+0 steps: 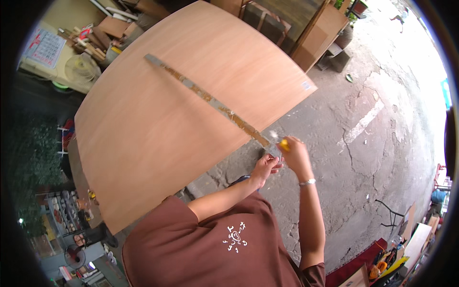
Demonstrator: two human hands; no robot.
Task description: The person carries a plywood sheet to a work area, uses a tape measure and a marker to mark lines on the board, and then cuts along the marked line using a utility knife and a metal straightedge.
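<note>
A large sheet of light plywood (158, 119) lies flat in front of me. Across it runs a long metal straightedge (205, 95), stained with rust, whose near end juts past the sheet's edge. My left hand (266, 167) pinches that near end. Just to its right, my right hand (292, 152) is closed around a small yellow tool (284, 144), blurred, held against the straightedge's tip. A silver bracelet (307, 182) circles my right wrist. My brown shirt (215, 244) fills the lower middle of the view.
Cracked concrete ground (373, 143) spreads to the right. Wooden frames and boards (315, 33) lean at the back, and scrap wood (103, 33) with a white fan (79, 69) sits at the back left. Tools and boards (401, 253) lie at the lower right.
</note>
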